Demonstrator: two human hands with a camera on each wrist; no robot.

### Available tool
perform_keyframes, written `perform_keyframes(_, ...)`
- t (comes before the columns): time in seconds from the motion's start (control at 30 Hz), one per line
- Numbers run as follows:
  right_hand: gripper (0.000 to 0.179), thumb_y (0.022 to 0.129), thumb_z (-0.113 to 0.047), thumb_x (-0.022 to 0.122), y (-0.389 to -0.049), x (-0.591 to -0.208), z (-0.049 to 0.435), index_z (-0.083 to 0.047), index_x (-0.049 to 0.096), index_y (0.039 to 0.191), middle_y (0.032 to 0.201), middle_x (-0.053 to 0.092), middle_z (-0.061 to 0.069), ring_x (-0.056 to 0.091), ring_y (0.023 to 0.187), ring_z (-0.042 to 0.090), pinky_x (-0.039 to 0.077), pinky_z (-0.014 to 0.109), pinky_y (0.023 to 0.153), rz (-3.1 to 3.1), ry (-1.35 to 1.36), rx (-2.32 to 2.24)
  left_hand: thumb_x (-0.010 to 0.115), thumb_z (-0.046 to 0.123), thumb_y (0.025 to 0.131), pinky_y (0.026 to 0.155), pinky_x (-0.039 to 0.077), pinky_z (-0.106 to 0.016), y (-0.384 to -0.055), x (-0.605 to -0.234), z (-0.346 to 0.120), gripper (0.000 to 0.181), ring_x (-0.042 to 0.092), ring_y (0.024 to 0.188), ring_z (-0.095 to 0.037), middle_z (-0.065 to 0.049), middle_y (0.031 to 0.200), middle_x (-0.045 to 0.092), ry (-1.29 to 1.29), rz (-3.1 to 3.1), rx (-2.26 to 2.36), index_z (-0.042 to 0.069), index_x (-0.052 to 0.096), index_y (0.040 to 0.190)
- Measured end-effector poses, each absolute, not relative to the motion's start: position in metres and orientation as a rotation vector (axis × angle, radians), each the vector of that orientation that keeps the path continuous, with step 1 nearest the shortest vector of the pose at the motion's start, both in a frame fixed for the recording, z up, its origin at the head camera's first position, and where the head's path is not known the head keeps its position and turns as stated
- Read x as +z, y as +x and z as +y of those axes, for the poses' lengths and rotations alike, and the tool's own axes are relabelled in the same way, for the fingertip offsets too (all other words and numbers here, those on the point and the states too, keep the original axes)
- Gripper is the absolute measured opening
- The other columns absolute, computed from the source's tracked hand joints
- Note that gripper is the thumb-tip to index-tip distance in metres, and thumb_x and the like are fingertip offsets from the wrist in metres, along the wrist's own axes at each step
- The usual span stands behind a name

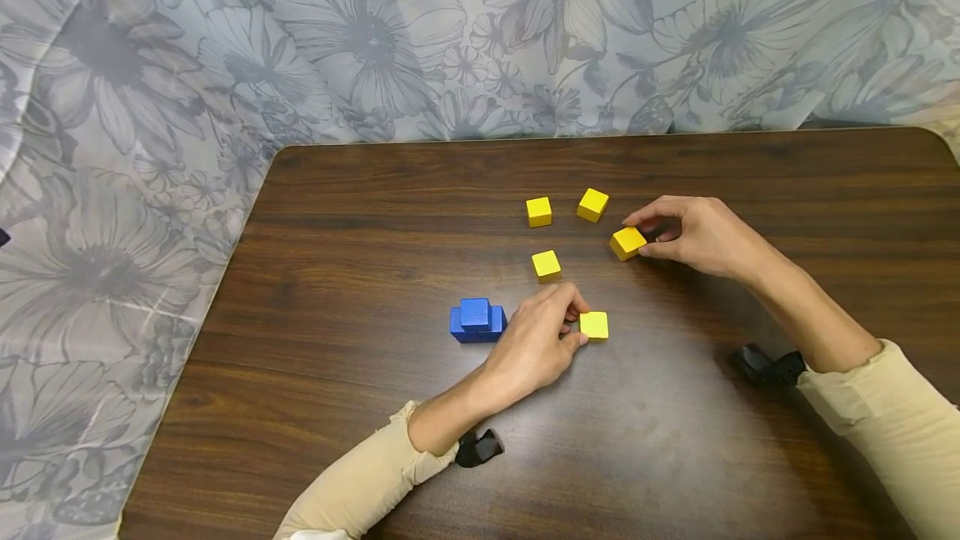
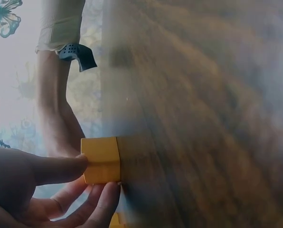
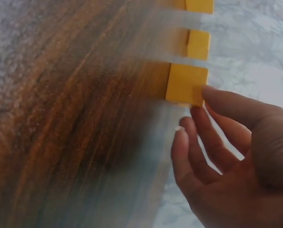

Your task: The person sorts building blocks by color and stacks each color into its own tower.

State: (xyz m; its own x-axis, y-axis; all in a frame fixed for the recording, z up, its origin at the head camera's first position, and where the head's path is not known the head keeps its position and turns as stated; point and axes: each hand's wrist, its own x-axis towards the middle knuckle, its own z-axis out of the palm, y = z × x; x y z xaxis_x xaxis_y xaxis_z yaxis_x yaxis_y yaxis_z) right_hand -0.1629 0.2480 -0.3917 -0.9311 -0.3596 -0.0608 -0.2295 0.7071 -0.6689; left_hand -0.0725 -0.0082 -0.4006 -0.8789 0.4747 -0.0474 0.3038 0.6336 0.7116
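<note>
My left hand (image 1: 534,342) pinches a yellow cube (image 1: 594,326) near the middle of the table; in the left wrist view the thumb lies on one side of that yellow cube (image 2: 101,160) and fingertips on another. Farther back and to the right, my right hand (image 1: 701,233) holds a second yellow cube (image 1: 627,244) between thumb and fingers. The right wrist view shows this yellow cube (image 3: 188,84) at the thumb tip. Just left of the left hand sit blue blocks (image 1: 476,317), one stacked on top of the others.
Three loose yellow cubes lie apart on the brown wooden table (image 1: 337,273): one cube (image 1: 546,267) behind the left hand, another (image 1: 538,212) farther back, and a third (image 1: 592,205) near the right fingertips. A flowered cloth (image 1: 375,48) hangs behind the table's far edge.
</note>
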Motion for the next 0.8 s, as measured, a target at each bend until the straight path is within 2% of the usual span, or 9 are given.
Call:
perform_keyframes(0.4,0.033,0.083,-0.009,0.082,-0.1660,-0.3939,0.2487,-0.008,0.071,0.114,0.100,0.072,0.009,0.066,0.091,0.022,0.050,0.019,0.066,2.693,-0.438,-1.009,0.076,0.006,0.087,0.073,0.046,-0.010,-0.0719,-0.3986,-0.0061,0.025,0.059,0.086,-0.008,-0.001,0.101,0.061,0.652,2.622,1.043,0.010,0.062,0.107)
perform_keyframes(0.57,0.033,0.081,-0.015,0.084,-0.1649,-0.3958,0.2503,-0.008,0.072,0.111,0.096,0.072,0.007,0.066,0.087,0.020,0.049,0.018,0.066,2.724,-0.430,-0.998,0.076,0.006,0.088,0.073,0.046,-0.010,-0.0724,-0.3986,-0.0057,0.025,0.058,0.086,-0.007,-0.001,0.101,0.061,0.663,2.620,1.035,0.010,0.062,0.108)
perform_keyframes(0.8,0.029,0.082,-0.015,0.084,-0.1595,-0.3968,0.2543,-0.011,0.072,0.108,0.094,0.072,0.003,0.066,0.083,0.014,0.048,0.015,0.065,2.783,-0.424,-1.001,0.076,0.006,0.088,0.074,0.047,-0.009,-0.0736,-0.3985,-0.0069,0.024,0.059,0.087,-0.008,-0.001,0.102,0.061,0.637,2.606,1.053,0.010,0.062,0.107)
